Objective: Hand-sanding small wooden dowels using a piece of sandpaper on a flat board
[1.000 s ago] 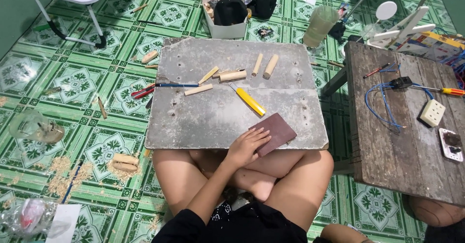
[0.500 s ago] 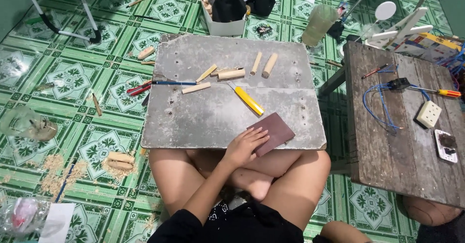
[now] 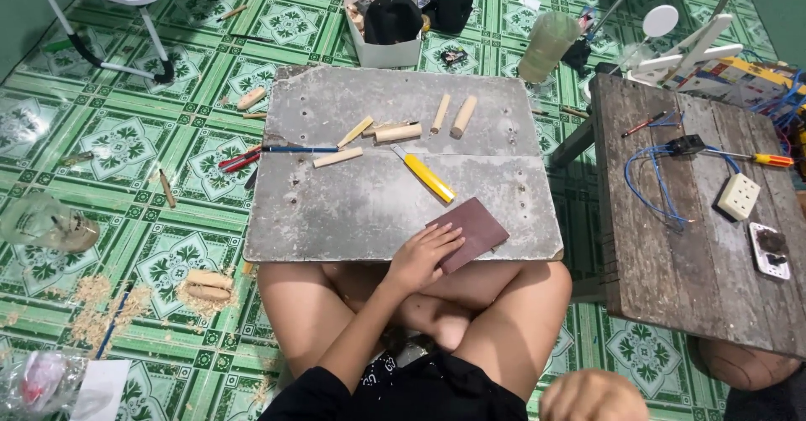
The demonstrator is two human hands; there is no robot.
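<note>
Right hand [image 3: 592,396], 5 o'clock, frame's bottom edge: partly cut off, grip not discernible. Left hand [image 3: 420,256], centre: fingers spread flat on brown sandpaper sheet [image 3: 474,230], gripping nothing; sheet lies at near edge of grey board [image 3: 353,207], overhanging the lap. Yellow utility knife [image 3: 426,176], 12 o'clock of sandpaper. Wooden dowels [image 3: 463,115] beyond. Wooden side table [image 3: 672,253], 3 o'clock.

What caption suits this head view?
Left hand rests on brown sandpaper at the grey board's near edge.
</note>
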